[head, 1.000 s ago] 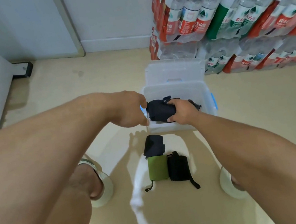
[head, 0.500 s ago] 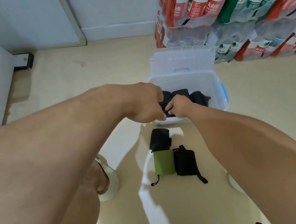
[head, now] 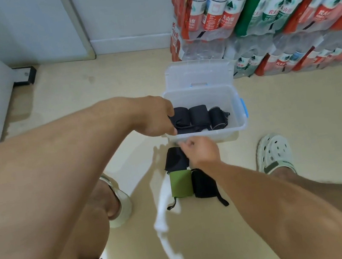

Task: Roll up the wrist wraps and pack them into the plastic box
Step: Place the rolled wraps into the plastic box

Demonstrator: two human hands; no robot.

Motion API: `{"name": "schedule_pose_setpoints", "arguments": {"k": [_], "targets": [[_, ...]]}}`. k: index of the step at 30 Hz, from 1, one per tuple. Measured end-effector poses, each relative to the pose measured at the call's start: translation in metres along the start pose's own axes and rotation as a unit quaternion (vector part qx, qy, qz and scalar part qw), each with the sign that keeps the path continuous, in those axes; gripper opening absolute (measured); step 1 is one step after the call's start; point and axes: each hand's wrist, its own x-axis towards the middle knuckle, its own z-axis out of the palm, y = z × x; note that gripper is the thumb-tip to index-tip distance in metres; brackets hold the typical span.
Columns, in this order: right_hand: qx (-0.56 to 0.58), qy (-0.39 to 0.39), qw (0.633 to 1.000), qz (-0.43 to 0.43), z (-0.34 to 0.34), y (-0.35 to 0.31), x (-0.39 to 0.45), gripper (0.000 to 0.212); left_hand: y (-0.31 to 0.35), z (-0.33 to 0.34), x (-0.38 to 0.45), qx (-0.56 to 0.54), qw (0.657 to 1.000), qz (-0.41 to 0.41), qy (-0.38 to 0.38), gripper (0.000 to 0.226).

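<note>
On the floor, closest, lie a green wrap [head: 180, 183] and a black wrap [head: 203, 183] side by side. Just past them, the right hand [head: 201, 151] curls its fingers over a dark wrap [head: 176, 159]; whether it grips it is hard to tell. Farther on, the left hand [head: 156, 118] touches the leftmost of three rolled wraps [head: 198, 117] in the plastic box [head: 207, 133].

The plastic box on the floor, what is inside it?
Inside the plastic box are three dark rolled wrist wraps side by side. The left hand covers the near left corner, so anything there is hidden.
</note>
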Motion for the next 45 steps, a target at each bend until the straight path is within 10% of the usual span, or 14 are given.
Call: {"name": "schedule_pose_setpoints", "arguments": {"k": [7,15,22,31,37,45], "targets": [[-0.086,-0.206,0.964,0.146,0.042,0.022,-0.002,0.083,-0.001,0.005,0.001,-0.002,1.000,0.008,-0.010,0.060],[0.019,-0.219,0.960,0.175,0.066,0.010,0.025,0.102,-0.020,-0.004,0.005,-0.023,1.000,-0.006,-0.008,0.059],[-0.030,-0.210,0.971,0.107,0.074,-0.020,0.015,0.068,-0.023,-0.003,0.004,-0.028,1.000,-0.005,-0.006,0.060],[0.007,-0.060,0.965,-0.256,0.021,-0.051,-0.013,0.057,-0.019,-0.010,-0.004,-0.032,0.999,-0.005,0.033,0.058],[0.013,0.086,0.984,-0.159,-0.069,-0.040,0.046,0.061,-0.008,-0.006,-0.003,-0.022,0.999,-0.002,0.031,0.058],[-0.244,-0.080,0.965,-0.053,-0.115,0.034,0.108,0.039,-0.005,0.001,0.006,-0.012,1.000,-0.011,0.000,0.060]]}}
